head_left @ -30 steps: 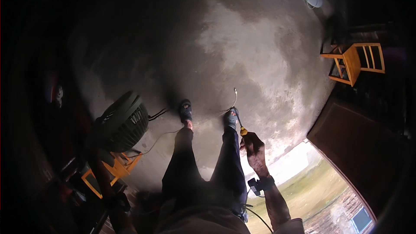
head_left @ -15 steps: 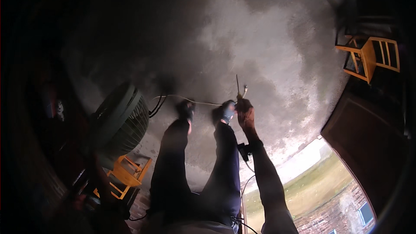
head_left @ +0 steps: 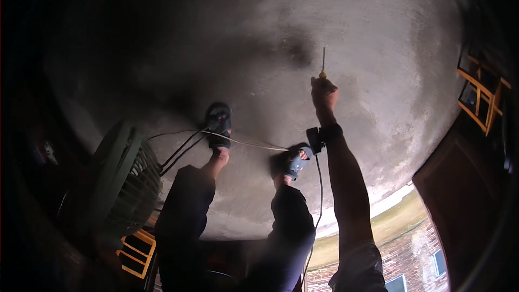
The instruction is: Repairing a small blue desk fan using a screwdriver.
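Note:
My right hand is stretched out ahead of me over the concrete floor, its fingers closed round a screwdriver. The thin metal shaft points away from me, with a yellowish bit of the handle showing at its base. A black device is strapped to my right wrist, and a cable runs down from it. My left hand does not show. Below the right hand are my two feet in dark sandals, with a thin pale cord lying across the floor beside them.
A large caged fan stands at the left, dark cables running from it toward my left foot. Wooden chairs are at the lower left and far right. A dark door and a bright doorway are at the lower right.
My right hand has moved forward, away from my feet, with the screwdriver still in it. My feet have spread further apart, and the view has shifted.

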### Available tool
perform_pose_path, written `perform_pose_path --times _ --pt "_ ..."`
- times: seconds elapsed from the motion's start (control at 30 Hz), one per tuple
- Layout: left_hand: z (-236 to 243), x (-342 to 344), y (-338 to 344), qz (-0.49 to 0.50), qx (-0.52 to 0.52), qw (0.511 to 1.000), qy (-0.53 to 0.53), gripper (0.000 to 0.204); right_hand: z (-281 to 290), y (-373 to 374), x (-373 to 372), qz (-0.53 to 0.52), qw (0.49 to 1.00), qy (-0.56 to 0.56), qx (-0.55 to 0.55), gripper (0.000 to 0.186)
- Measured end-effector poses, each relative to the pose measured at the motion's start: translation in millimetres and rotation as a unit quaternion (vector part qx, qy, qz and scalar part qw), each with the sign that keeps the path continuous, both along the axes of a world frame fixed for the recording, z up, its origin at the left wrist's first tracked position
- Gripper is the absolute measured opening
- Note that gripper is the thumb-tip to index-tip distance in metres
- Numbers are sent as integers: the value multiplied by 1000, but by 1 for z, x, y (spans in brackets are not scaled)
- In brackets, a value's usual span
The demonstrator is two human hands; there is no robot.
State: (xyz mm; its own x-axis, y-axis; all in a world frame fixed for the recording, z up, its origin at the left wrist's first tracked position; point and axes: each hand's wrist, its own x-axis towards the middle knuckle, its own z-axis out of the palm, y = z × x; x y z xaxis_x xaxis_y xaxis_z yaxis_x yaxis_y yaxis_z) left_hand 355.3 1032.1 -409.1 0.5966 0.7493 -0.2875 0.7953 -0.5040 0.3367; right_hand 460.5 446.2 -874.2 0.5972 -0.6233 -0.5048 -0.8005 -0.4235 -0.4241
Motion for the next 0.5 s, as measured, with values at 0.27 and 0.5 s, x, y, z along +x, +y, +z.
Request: perform_pose_path --times 0.27,0.5 --pt "-42 -14 3 59 -4 997 42 45 -55 -11 36 34 993 69 -85 48" --pt "-18 -22 -7 83 19 995 57 43 -58 16 58 12 987 104 -124 47"
